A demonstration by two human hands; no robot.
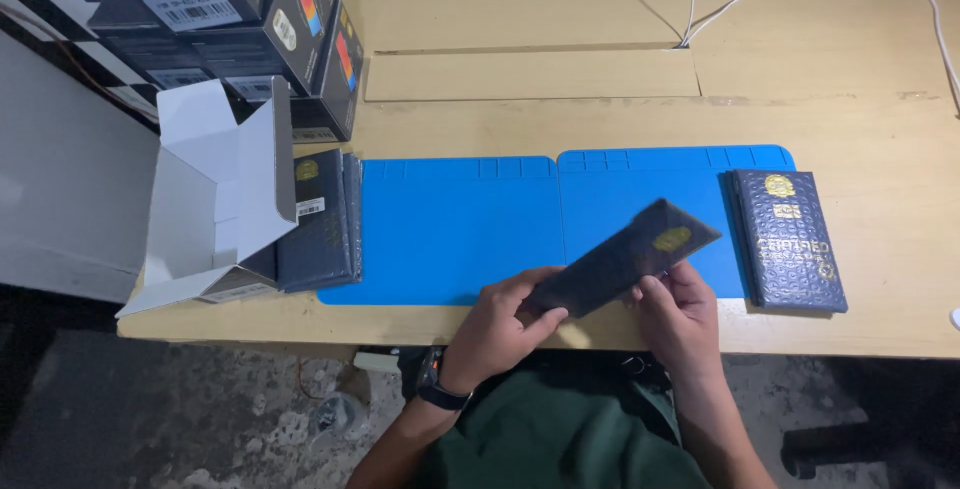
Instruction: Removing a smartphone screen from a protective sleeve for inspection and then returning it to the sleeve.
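Holding a dark pouch (620, 259) over the near edge of the blue mat (450, 229), I judge it's mid-handling — left hand (500, 324) clamps its lower end, right hand (675, 309) pinches the underside. Left: open white box (215, 189) and a pouch stack (320, 219). Right: another pouch (787, 239) lies flat — open mat between, tabletop (880, 129) edge close.

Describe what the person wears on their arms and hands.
Both forearms are bare, with no sleeves or gloves in view. The left hand has a black wristwatch with a dark band at its wrist. The right hand shows no ring, band or watch.
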